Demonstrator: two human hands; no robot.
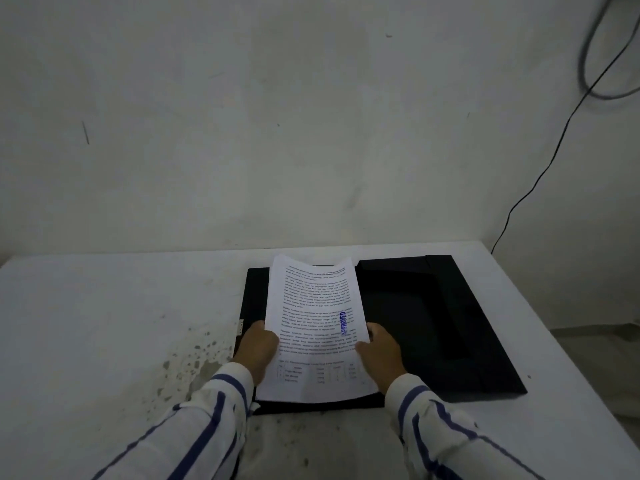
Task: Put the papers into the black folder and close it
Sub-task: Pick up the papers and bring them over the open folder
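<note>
The black folder (433, 317) lies open and flat on the white table (104, 306), its two halves side by side. Printed white papers (315, 323) with a blue stamp are held over the folder's left half, their far end curling upward. My left hand (258, 348) grips the papers' left edge and my right hand (381, 355) grips the right edge. Both sleeves are white with blue stripes. The left half of the folder is mostly hidden under the papers.
The table has dark stains (194, 358) left of the folder. A wall rises right behind the table. A black cable (540, 174) hangs down the wall at the right. The table's right edge (568, 341) runs close to the folder.
</note>
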